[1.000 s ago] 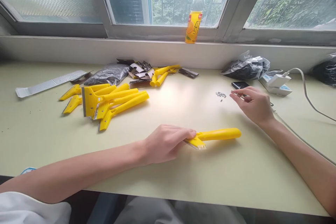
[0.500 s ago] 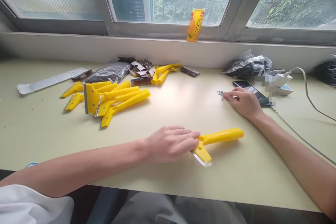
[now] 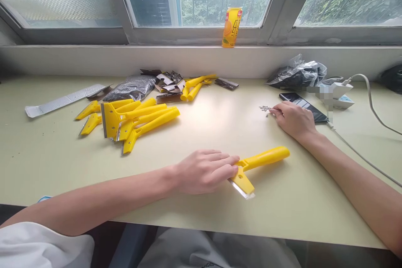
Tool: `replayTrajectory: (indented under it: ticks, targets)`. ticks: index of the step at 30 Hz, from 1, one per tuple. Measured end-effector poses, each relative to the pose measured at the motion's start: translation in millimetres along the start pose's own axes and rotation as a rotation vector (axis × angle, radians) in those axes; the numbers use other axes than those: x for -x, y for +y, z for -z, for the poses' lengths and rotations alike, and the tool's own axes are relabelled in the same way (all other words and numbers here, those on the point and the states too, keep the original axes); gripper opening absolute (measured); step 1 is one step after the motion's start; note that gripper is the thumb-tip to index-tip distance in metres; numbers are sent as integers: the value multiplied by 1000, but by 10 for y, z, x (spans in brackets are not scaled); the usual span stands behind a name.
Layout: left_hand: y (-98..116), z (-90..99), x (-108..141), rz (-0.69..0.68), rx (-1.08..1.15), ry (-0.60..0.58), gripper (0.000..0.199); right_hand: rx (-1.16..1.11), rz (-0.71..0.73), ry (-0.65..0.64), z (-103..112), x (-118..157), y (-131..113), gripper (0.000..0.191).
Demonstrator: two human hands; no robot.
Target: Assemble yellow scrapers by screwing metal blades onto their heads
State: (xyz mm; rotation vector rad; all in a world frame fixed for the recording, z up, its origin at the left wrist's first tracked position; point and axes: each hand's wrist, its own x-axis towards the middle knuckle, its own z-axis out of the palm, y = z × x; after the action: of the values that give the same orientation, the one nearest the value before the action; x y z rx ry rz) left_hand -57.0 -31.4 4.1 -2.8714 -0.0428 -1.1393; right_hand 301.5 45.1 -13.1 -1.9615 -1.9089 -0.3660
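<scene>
The pale bench [image 3: 194, 217] runs beneath both my forearms. On its left part lies a pile of yellow scrapers [image 3: 143, 119], overlapping, heads to the left and handles to the right. Behind them is a dark plastic bag [image 3: 130, 88]; at the back right sits a clear bag with black contents [image 3: 298, 74]. One more yellow scraper [image 3: 254, 161] is in front of me at the near part of the bench, handle pointing right and away, silver blade along its near edge, a round hole showing in its head. My left grip [image 3: 204, 171] is closed over the far side of that head, fingertips resting on it. My right grip [image 3: 293, 121], just beside the phone [image 3: 316, 113] and partly covering it, pinches a slim metal tool [image 3: 276, 111], mostly hidden by my fingers. The tool's tip is at a small cluster of screws [image 3: 264, 108]; whether it touches them I cannot tell.
</scene>
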Motion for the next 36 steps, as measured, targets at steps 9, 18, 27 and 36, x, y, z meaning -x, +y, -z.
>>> replayTrajectory:
  ticks: [9, 18, 27, 36]
  targets:
    - [4, 7, -6, 4, -24, -7, 14, -515, 156, 260, 531, 337, -613, 16]
    - [13, -13, -2, 97, -31, -109, 14, -853, 677, -39, 820, 949, -1421, 19]
    - [16, -28, 23, 126, 23, -94, 17, -897, 739, -162, 795, 939, -1373, 14]
    - [52, -22, 27, 114, 15, -70, 14, -1097, 676, -404, 915, 885, -1275, 13]
